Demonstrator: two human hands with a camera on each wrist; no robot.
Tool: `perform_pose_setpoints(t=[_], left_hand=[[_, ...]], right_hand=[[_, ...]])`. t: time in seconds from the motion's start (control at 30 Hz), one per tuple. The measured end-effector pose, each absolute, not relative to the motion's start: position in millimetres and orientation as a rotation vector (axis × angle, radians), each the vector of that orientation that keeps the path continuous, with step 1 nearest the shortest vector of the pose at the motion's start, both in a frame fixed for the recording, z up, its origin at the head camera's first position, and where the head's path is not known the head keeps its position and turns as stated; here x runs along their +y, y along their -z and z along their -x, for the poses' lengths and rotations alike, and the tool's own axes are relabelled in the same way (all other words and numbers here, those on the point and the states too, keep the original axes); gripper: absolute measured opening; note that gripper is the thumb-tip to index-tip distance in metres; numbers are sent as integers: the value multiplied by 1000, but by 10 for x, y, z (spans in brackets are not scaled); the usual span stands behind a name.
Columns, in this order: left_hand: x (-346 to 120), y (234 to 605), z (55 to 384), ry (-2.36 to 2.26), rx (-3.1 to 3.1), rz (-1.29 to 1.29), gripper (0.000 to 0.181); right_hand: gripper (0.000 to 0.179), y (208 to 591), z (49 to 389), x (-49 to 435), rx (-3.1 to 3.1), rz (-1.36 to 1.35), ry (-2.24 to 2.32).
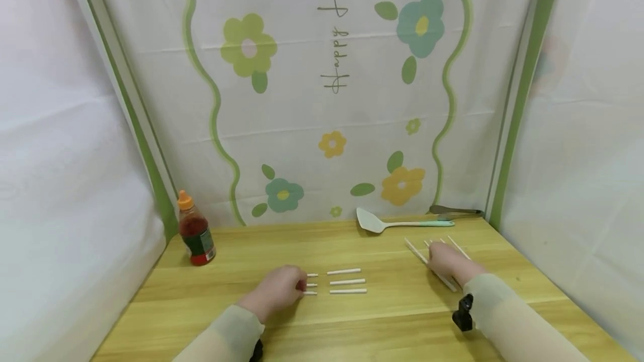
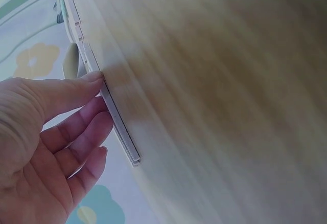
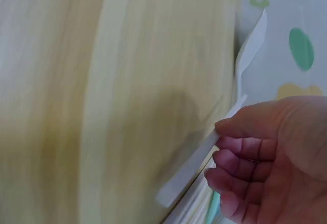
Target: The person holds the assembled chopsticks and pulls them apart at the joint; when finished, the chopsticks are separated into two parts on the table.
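Note:
My left hand (image 1: 276, 290) is low over the table, left of the middle. In the left wrist view its thumb and fingers pinch a thin white stick (image 2: 121, 124); the ends of several short sticks show beside the fingertips in the head view. Just right of that hand lie three white sticks, the middle one (image 1: 347, 281) roughly parallel to the others. At the right, my right hand (image 1: 449, 261) pinches a longer white stick (image 3: 191, 168) between thumb and fingers, held at a slant. More white sticks (image 1: 459, 247) lie beneath and beyond this hand, partly hidden by it.
A sauce bottle (image 1: 197, 233) with an orange cap stands at the back left of the wooden table (image 1: 382, 334). Along the back edge lie a pale spatula (image 1: 372, 221) and a dark-handled utensil (image 1: 455, 210). A flowered curtain (image 1: 302, 99) hangs behind, with white cloth at both sides.

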State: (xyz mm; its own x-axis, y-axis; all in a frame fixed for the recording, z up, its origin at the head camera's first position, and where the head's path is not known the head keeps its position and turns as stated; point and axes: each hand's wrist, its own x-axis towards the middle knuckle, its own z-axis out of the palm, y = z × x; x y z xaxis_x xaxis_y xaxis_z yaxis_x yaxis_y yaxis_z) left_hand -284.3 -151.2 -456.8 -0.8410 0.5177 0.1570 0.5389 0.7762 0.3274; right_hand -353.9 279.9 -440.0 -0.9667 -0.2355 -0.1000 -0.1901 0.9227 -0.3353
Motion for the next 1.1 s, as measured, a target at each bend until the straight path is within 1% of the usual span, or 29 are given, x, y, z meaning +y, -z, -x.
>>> perform_pose_setpoints(t=[0.13,0.23,0.4,0.43,0.53,0.6,0.63,0.73,0.8,0.93,1.1], left_hand=[[-1513,4541,2842,557,-2910,862,23],[-1507,4502,2850,583,-2905,865,20],[-1421,4359,2846,612,-2774,855,10],[-1391,4324,2842,599,-2727,862,11],[-1300,4235,2812,545,-2627,895,22],[-1252,4210,2798,470,-2613,921,27],[-1229,4206,2795,437,-2614,938,26],[-1184,4214,2788,410,-2676,1001,14],[-1169,4219,2779,470,-2724,1032,10],[-1160,4220,2762,612,-2764,1058,14],[-1158,4206,2753,645,-2770,1050,17]], right_hand=[[13,4236,3438,2443,2937,489,607],[14,4162,3379,2138,2871,668,713],[6,4117,3247,1669,2627,912,903],[4,4114,3214,1583,2596,951,917],[4,4088,3113,1353,2535,1058,933],[4,4073,3057,1223,2518,1128,928],[4,4068,3033,1169,2514,1153,928],[4,4063,2978,1051,2523,1204,933],[5,4070,2960,1004,2550,1227,930],[7,4085,2941,971,2612,1272,908],[13,4098,2938,971,2660,1322,932]])
